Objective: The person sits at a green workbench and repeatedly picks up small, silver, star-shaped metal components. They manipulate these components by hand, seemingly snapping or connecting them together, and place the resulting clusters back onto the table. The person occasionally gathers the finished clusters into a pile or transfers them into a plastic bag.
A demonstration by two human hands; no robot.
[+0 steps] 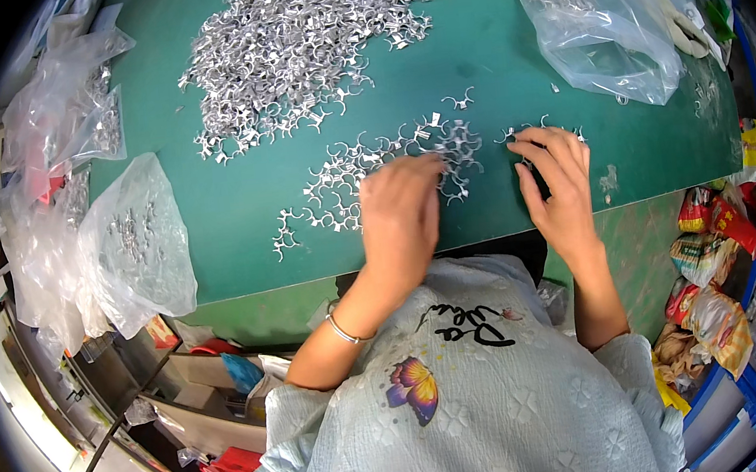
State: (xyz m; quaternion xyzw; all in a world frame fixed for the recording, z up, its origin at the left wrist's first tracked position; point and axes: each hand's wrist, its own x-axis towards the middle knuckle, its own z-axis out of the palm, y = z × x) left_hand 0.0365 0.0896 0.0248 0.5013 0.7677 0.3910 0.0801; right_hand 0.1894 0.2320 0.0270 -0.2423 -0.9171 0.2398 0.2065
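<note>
Clear plastic bags of parts [129,246] lie at the left edge of the green table [220,206]. The left hand [398,211] rests palm-down, fingers loosely curled, on the small spread of silver metal clips [371,168] below the big heap [296,44]. The right hand [560,187] lies just beside, fingertips touching a few clips, grip unclear; another bag [599,28] sits beyond

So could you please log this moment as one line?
left hand: on small metal clips | right hand: fingertips on clips | surface: green mat | big clip pile behind
</note>
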